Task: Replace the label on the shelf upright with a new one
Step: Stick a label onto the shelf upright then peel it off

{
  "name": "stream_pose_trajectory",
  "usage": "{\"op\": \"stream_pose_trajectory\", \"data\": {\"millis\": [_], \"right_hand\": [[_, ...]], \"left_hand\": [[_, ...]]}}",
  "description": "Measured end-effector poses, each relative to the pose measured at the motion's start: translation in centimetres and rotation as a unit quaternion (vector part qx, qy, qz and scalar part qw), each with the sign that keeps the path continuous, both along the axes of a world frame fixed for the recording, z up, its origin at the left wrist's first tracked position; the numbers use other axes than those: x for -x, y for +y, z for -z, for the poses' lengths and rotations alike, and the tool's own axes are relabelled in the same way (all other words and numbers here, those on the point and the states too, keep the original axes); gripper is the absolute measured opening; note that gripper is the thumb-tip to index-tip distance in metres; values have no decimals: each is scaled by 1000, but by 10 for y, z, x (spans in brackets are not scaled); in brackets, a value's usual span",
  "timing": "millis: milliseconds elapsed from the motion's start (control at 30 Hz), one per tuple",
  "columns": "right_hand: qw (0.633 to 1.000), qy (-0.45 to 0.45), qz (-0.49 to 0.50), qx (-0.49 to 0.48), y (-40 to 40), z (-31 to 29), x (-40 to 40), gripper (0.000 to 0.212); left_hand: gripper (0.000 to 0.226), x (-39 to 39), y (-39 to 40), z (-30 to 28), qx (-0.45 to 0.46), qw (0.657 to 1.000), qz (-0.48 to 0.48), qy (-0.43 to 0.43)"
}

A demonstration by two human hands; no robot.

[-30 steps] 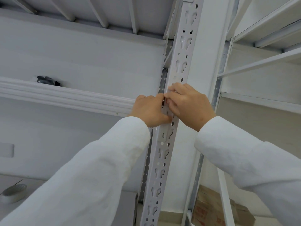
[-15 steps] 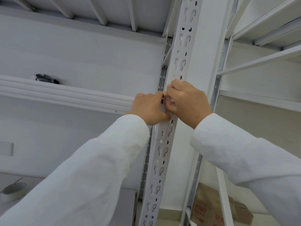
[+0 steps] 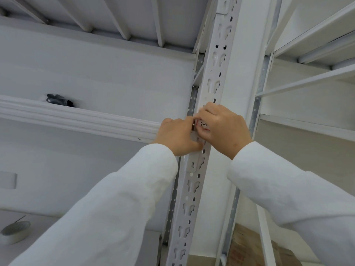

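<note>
— Where's the label (image 3: 204, 125)?

— On the shelf upright (image 3: 194, 189), lying crosswise between my hands. My right hand (image 3: 223, 128) covers its right end with curled fingers; my left hand (image 3: 177, 134) pinches at its left edge.

— Room?

— White racking, a horizontal beam (image 3: 76, 118) leftward, cardboard box (image 3: 249, 250) below.

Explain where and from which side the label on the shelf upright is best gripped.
Pinch the label at its exposed left edge, coming from the left as the left hand does. It lies flat on the upright and the right hand covers its right part, so probably only that edge offers a hold.
</note>
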State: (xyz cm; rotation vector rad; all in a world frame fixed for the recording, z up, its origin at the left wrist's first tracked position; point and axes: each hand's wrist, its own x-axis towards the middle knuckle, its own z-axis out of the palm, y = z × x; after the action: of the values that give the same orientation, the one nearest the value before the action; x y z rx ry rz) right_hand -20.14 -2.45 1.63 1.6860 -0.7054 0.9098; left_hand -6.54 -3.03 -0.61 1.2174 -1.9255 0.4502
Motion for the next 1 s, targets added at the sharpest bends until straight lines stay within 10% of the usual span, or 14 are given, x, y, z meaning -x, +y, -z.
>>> {"op": "stream_pose_trajectory", "data": {"millis": [1000], "right_hand": [[995, -83, -37, -43, -2, 16, -8, 5]], "left_hand": [[33, 0, 1, 0, -6, 1000, 5, 0]]}}
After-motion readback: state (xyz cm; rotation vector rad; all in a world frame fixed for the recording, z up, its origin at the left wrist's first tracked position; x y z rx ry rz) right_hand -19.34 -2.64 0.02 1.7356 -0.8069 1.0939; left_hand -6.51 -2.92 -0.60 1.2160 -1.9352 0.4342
